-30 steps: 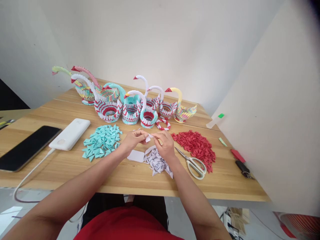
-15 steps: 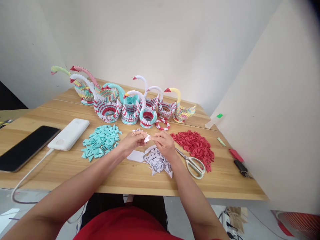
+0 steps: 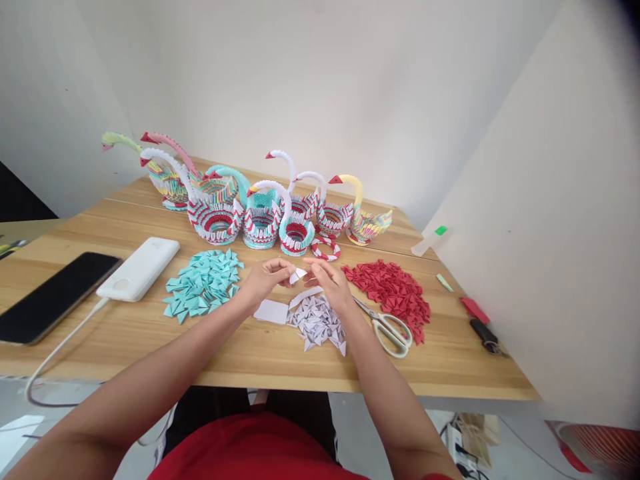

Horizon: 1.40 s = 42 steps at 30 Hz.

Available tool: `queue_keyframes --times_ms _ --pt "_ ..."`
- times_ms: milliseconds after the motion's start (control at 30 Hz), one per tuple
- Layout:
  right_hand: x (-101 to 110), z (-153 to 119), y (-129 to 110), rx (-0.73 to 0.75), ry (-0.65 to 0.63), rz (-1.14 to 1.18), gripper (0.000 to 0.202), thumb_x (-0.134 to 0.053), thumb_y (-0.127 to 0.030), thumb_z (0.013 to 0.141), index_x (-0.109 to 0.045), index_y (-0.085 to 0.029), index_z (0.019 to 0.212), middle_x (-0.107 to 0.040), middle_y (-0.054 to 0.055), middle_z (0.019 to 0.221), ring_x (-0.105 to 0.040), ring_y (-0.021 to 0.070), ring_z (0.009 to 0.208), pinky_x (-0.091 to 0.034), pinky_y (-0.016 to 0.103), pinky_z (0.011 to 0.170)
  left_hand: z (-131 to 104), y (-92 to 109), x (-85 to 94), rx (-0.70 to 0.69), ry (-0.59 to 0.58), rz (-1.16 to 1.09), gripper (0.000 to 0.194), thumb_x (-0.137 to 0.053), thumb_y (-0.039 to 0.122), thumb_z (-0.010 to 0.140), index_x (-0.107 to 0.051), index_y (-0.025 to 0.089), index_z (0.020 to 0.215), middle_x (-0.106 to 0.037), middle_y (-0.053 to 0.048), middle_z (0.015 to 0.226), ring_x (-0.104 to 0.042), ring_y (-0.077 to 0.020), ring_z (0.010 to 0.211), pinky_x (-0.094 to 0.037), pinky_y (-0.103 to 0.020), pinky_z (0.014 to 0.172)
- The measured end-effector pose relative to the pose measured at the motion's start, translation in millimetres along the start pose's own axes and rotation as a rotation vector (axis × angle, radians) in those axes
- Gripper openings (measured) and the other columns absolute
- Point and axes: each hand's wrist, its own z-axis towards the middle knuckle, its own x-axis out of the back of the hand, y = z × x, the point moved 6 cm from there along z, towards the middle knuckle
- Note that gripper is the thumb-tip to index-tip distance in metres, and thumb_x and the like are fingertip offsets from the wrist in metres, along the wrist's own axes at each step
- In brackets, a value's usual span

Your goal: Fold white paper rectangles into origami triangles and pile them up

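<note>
Over the table [image 3: 240, 360], we see the left hand [image 3: 267, 280] pinching a small white paper [image 3: 299, 275] between thumb and fingers; the fingers of the right hand [image 3: 331, 283] are loosely parted beside it, though we cannot tell whether they touch.

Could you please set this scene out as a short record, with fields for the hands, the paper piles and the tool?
Left hand: pinches a small white folded paper
Right hand: close beside that paper; contact unclear
Left pile: turquoise pieces
Middle pile: white pieces
Right pile: red pieces
Tool: scissors, beside the red pieces
Behind: paper swans
</note>
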Motion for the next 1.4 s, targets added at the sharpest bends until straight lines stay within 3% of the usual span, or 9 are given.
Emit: queue_keyframes --times_ms 167,333,867,1100,1400 --pt "-7.8 0.2 11.4 -0.126 0.022 0.09 0.027 -0.071 -0.043 0.073 -0.069 -0.018 0.084 -0.062 -0.002 0.062 -0.056 0.0114 0.056 -0.048 0.026 0.058 -1.9 2.4 -4.4 -0.017 -0.001 0.086 0.025 -0.071 0.038 0.07 -0.065 0.014 0.07 -0.062 0.0 0.065 -0.055 -0.0117 0.059 -0.047 -0.026 0.063" --pt "-5.2 0.6 11.3 -0.126 0.072 0.077 0.025 -0.073 -0.04 0.071 -0.068 -0.017 0.079 -0.06 -0.003 0.057 -0.053 0.0099 0.052 -0.043 0.024 0.053 -2.2 3.6 -6.2 -0.036 -0.027 0.197 0.023 -0.067 0.038 0.072 -0.067 0.015 0.074 -0.063 -0.001 0.065 -0.056 -0.0135 0.062 -0.046 -0.027 0.066" --pt "-1.3 2.0 8.4 -0.046 0.022 -0.114 0.021 -0.065 -0.038 0.075 -0.065 -0.017 0.075 -0.059 -0.003 0.059 -0.054 0.0112 0.054 -0.044 0.025 0.053 -3.8 8.2 -7.5 -0.132 -0.053 0.372 0.021 -0.062 0.035 0.078 -0.065 0.016 0.071 -0.061 -0.001 0.063 -0.055 -0.0143 0.063 -0.042 -0.025 0.062" --pt "0.0 -0.2 0.3 0.006 0.008 -0.254 0.021 -0.059 -0.038 0.081 -0.061 -0.018 0.075 -0.06 -0.003 0.063 -0.052 0.0112 0.059 -0.04 0.023 0.057 -5.2 12.0 -10.6 -0.236 -0.073 0.514 0.02 -0.058 0.033 0.081 -0.066 0.016 0.072 -0.064 -0.002 0.07 -0.053 -0.0143 0.066 -0.04 -0.025 0.064" --pt "2.0 -1.5 -10.0 0.088 0.045 -0.346 0.027 -0.055 -0.042 0.084 -0.06 -0.018 0.072 -0.054 -0.003 0.06 -0.045 0.0113 0.056 -0.035 0.023 0.056 0.0 -2.3 -10.9 -0.148 -0.183 0.451 0.018 -0.06 0.031 0.077 -0.064 0.016 0.067 -0.059 0.0 0.064 -0.048 -0.0128 0.061 -0.036 -0.023 0.059"
